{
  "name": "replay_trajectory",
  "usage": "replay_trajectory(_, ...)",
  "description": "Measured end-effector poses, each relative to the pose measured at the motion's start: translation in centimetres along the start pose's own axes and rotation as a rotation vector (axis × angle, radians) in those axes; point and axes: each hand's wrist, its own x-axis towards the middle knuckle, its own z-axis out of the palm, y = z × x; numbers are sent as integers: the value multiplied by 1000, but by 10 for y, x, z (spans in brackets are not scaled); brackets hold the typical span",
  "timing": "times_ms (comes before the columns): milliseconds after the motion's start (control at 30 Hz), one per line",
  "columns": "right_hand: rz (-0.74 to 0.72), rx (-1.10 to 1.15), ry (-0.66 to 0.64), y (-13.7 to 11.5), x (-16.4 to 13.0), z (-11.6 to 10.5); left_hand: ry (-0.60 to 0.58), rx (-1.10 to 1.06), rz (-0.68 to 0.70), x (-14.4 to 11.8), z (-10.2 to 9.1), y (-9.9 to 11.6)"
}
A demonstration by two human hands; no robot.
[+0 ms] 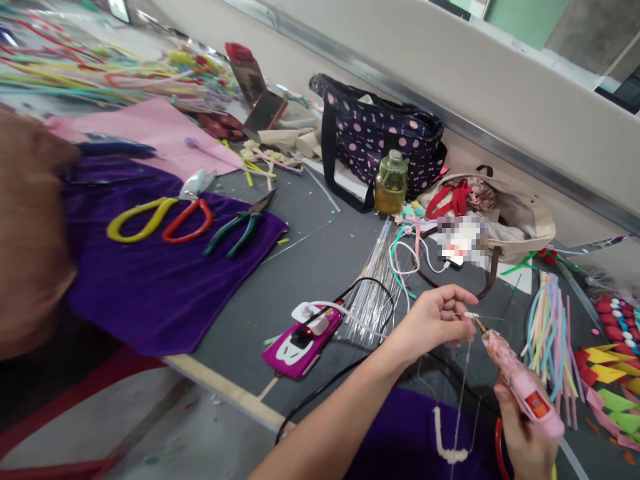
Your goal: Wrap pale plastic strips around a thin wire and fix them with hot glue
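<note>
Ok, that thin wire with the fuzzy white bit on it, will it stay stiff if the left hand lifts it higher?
Probably not. The wire looks very thin and hangs from the left hand, already bent near the fuzzy white piece, so it would likely flex and sway. It seems light; the pink glue gun in the right hand could easily push it aside.

Bare forearms and hands (435, 317), no sleeves

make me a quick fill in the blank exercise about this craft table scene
1. The right hand holds a pink ____ whose nozzle meets the thin wire pinched by the left hand.
2. The pliers lie on a ____ cloth.
3. The dark bag has ____ dots.
4. The jar stands in ____ of that bag.

Missing words: glue gun; purple; pink; front
</note>
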Motion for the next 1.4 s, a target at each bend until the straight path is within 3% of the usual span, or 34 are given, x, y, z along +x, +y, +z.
replay_trajectory(300, 27, -2, -58, 5, -1, -1, -6, 7, 24, 0, 1, 0)
replay_trajectory(867, -12, -25, -3, -2, 4, -1, 5, 25, 62, -1, 2, -1)
replay_trajectory(1033, 106, 40, 38, -6, 3, -2, 23, 24, 65, 1, 0, -2)
replay_trajectory(1267, 358, 370, 274, 0, -3, 8, 27, 22, 63, 3, -1, -3)
replay_trajectory(1400, 522, 583, 317, 1, 4, 12, 21, 21, 63, 3, -1, -3)
